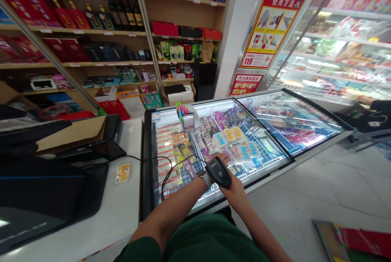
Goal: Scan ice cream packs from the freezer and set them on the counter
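Note:
My right hand [235, 188] grips a black handheld barcode scanner [218, 171], its cable curving left across the glass. Just past the scanner is my left hand [225, 158], which appears to lie open over the freezer's glass lid; the scanner hides most of it. A watch [205, 176] circles my left wrist. Both hands are over the chest freezer [148, 160]. Beneath its glass are yellow-labelled packs [233, 133], blue-labelled packs [244, 152] and bagged goods in wire baskets. A similar yellow-labelled pack [122, 172] lies on the white counter [124, 205] at left.
Dark checkout equipment [45, 197] stands on the counter. Shelves of bottles and boxes [104, 42] line the back wall. A small tub with colourful items [191, 121] sits on the freezer. At the right edge, another person's hand [365, 100] is near a lit display fridge [345, 58].

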Tool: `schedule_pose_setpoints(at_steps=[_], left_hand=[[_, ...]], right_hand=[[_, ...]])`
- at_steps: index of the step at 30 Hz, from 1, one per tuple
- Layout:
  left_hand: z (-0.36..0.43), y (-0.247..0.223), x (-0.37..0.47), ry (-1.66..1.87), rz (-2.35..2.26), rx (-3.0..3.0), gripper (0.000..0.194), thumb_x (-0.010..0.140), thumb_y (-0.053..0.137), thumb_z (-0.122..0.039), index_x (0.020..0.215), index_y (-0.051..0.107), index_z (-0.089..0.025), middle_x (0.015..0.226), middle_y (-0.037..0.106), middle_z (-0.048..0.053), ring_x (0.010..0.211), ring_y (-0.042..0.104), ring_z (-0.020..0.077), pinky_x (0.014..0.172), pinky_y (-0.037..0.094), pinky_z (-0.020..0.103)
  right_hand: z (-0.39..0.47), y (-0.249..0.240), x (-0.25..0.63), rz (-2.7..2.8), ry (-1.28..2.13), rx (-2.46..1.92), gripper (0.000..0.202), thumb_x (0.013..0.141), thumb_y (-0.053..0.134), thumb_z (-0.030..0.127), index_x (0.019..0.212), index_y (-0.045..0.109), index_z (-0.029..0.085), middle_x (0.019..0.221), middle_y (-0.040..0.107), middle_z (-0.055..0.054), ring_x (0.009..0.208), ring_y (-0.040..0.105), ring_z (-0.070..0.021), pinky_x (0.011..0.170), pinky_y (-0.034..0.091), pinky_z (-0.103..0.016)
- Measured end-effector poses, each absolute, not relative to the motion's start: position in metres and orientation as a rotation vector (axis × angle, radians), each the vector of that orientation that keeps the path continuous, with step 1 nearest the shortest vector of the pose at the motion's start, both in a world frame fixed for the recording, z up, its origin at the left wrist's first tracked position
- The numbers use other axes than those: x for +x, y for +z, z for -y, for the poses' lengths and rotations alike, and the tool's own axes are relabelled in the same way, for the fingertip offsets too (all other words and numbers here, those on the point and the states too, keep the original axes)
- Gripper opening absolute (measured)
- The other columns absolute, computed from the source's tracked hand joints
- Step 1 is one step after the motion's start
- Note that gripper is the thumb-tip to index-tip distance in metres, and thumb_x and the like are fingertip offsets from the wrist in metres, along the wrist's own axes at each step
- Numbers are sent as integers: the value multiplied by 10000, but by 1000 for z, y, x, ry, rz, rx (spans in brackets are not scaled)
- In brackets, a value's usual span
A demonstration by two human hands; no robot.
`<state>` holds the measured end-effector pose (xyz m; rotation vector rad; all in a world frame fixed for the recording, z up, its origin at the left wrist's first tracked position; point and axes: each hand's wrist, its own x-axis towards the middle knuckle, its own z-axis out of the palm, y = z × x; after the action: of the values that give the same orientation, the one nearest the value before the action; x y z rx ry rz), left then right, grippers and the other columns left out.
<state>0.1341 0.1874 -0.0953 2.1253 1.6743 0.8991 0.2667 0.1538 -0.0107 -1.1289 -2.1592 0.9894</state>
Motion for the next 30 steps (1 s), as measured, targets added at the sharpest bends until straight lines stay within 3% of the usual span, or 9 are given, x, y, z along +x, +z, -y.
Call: schedule_pose_setpoints(at_steps=[7,21,30], left_hand=[[-195,-88,120,1074,-1745,1985,340,931,390,-245,1210,575,-185,1248,600,100,1200,505,214,1094,368,364],[-178,-83,86,1367,-1982,1347,308,888,465,-275,1123,628,-160,1152,658,116,1074,599,243,986,450,430],[-149,-91,71,1501,-1877,927,305,861,485,-364,1038,655,-183,913,690,58,788,631,188,726,528,335]], right_hand=[[-154,-7,267,2146,1059,-1097,459,674,553,147,1130,563,200,990,695,-59,933,657,-237,789,525,-325],[-153,-6,266,2148,1057,-1113,430,668,542,131,1089,579,214,963,698,-38,910,661,-223,772,524,-305],[-152,-4,266,2118,1053,-1149,444,667,546,152,1108,564,199,992,697,-61,923,658,-235,802,518,-331]])
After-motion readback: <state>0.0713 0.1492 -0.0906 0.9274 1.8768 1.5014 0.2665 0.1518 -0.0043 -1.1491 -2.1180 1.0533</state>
